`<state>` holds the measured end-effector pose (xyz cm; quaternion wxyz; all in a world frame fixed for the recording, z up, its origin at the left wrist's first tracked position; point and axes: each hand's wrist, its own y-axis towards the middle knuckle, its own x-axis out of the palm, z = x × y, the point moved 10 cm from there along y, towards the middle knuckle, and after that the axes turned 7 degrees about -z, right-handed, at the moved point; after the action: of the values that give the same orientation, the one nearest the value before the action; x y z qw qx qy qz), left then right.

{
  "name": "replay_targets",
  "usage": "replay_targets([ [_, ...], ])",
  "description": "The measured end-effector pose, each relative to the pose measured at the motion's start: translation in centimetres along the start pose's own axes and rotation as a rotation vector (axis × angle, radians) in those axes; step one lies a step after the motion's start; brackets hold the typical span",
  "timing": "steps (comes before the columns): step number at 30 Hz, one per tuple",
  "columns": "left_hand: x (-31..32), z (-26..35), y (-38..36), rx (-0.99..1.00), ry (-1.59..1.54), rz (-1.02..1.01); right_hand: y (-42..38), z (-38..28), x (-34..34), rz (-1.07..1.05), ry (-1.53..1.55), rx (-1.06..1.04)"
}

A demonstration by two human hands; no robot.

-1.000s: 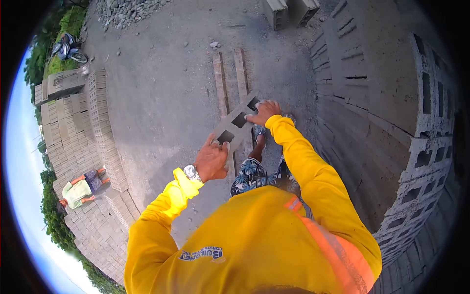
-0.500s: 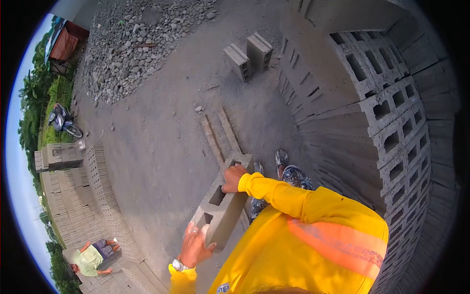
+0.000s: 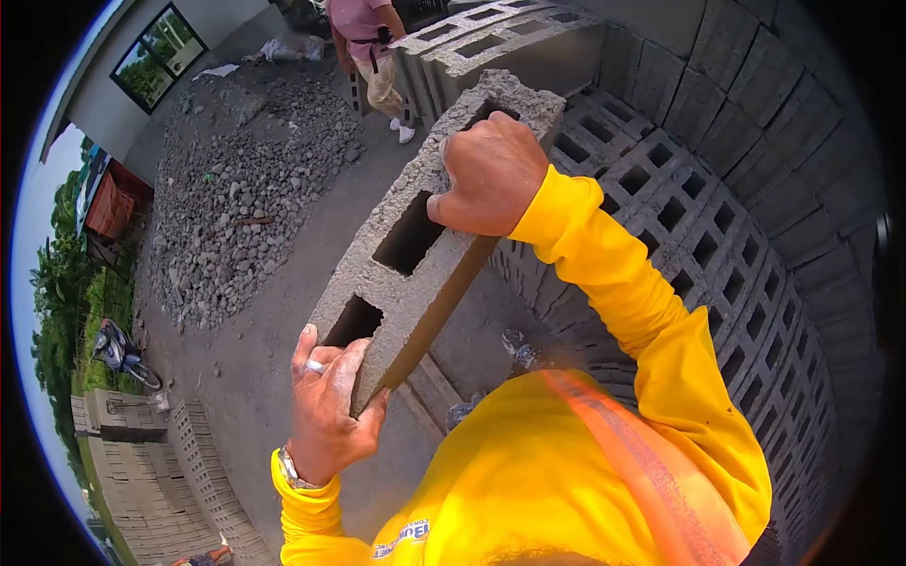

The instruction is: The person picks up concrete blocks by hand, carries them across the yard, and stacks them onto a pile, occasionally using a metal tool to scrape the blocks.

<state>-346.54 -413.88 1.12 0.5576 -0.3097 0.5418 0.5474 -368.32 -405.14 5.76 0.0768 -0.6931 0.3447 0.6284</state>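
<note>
A grey hollow concrete block [image 3: 377, 283] is held up in front of me, slanting from lower left to upper right with its holes facing up. My left hand [image 3: 330, 401] grips its near lower end, fingers over the end hole and thumb on the side. At the upper end my right hand [image 3: 491, 174] is closed over the block's side and webs, its fingers partly hidden in the holes. Just beyond and right of the block's upper end lies a large stack of similar concrete blocks [image 3: 703, 250].
Another row of blocks [image 3: 510, 47] stands high at the top. Nearby is a person in a pink shirt [image 3: 363, 24]. A gravel heap [image 3: 250, 198] lies at upper left, a motorcycle [image 3: 123, 354] at far left, and more stacked blocks [image 3: 151, 481] below it. Wooden strips [image 3: 425, 396] lie by my feet.
Both hands have raised the concrete block from low near my legs to chest height, closer to the camera. My view has turned, bringing the person in pink and the upper blocks into sight.
</note>
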Motion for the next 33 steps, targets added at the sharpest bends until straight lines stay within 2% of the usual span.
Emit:
replay_targets([
  [2, -0.4, 0.6, 5.7, 0.101, -0.020, 0.024, 1.2, 5.2, -2.9, -0.080, -0.057, 0.171],
  [4, -0.2, 0.8, 11.4, 0.169, -0.033, 0.012, 2.4, 10.6, -5.2, -0.074, -0.091, 0.256],
  [8, 0.9, 1.2, 22.7, 0.294, -0.063, 0.025, 4.7, 22.4, -7.2, 0.036, -0.120, 0.342],
  [11, 3.3, 0.5, 29.5, 0.356, -0.069, 0.006, 6.3, 29.7, -7.2, 0.076, -0.082, 0.419],
  [15, 6.7, -0.9, 36.5, 0.323, -0.102, -0.047, 7.0, 38.0, -4.0, 0.035, -0.007, 0.550],
  [16, 7.1, -0.8, 37.1, 0.326, -0.081, -0.044, 6.8, 39.2, -3.4, 0.031, 0.016, 0.595],
  [19, 7.2, -0.4, 37.2, 0.260, -0.058, -0.055, 7.0, 39.7, -3.4, 0.047, 0.033, 0.533],
  [22, 4.8, -1.3, 33.2, 0.278, -0.166, 0.327, 7.1, 39.3, -3.5, 0.049, 0.032, 0.503],
  [23, 5.8, -3.7, 31.6, 0.172, -0.169, 0.337, 7.2, 39.6, -3.4, 0.030, 0.014, 0.507],
  [26, 8.6, -8.1, 30.6, 0.121, -0.519, 0.552, 7.2, 39.0, -3.0, -0.010, 0.031, 0.549],
  [27, 10.0, -8.9, 31.1, 0.106, -0.506, 0.549, 7.3, 38.8, -3.1, -0.019, 0.036, 0.560],
  [30, 13.0, -10.1, 32.9, 0.123, -0.642, 0.652, 6.9, 38.7, -3.7, 0.136, 0.018, 0.547],
  [33, 14.0, -10.0, 33.7, 0.107, -0.736, 0.737, 7.7, 39.5, -3.1, 0.052, 0.074, 0.582],
])
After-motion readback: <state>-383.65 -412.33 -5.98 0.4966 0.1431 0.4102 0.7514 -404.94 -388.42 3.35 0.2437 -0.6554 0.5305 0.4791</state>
